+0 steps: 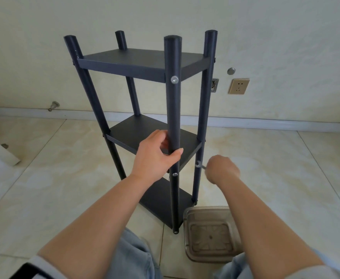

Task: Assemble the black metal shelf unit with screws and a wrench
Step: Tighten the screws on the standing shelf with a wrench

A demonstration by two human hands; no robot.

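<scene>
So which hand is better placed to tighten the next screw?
Right. The right hand holds the wrench, its head at the rear right post; the left hand grips the front post, steadying the shelf.

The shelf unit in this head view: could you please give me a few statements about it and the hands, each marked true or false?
1. The left hand grips the nearest post of the shelf unit. True.
2. The right hand is empty. False: it holds a small wrench against the right post.
3. The shelf unit lies on its side. False: it stands upright on the tiled floor.
4. A clear plastic container sits on the floor near the unit's foot. True.
5. A silver screw head shows on the nearest post at the top shelf. True.
</scene>
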